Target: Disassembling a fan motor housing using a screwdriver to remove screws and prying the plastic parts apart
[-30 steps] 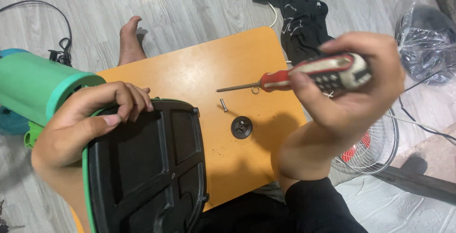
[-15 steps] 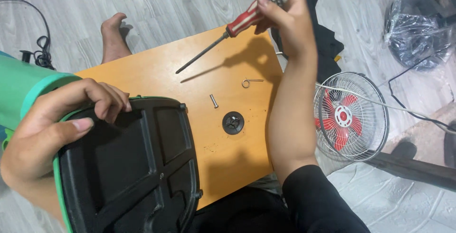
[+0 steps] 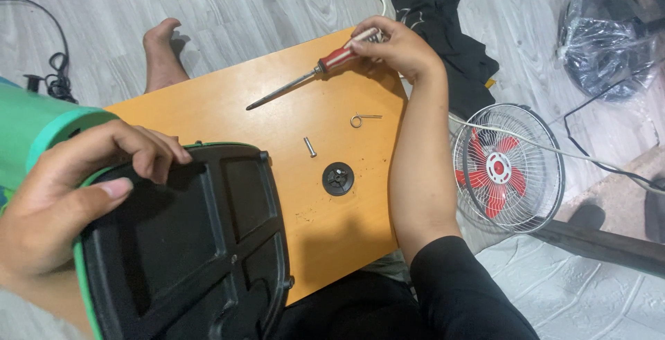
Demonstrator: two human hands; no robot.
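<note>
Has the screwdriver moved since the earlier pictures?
Yes. The right hand has brought the screwdriver down from the air onto the orange board, beyond the screw.

Pale grey wood-plank floor [image 3: 277, 7] spreads under an orange surface [image 3: 228, 104], evenly lit. To the right lies a fan [image 3: 509, 167] with red blades; far off lie black cloth [image 3: 429, 1], a plastic-wrapped bundle [image 3: 603, 35] and cables [image 3: 48, 70].
</note>
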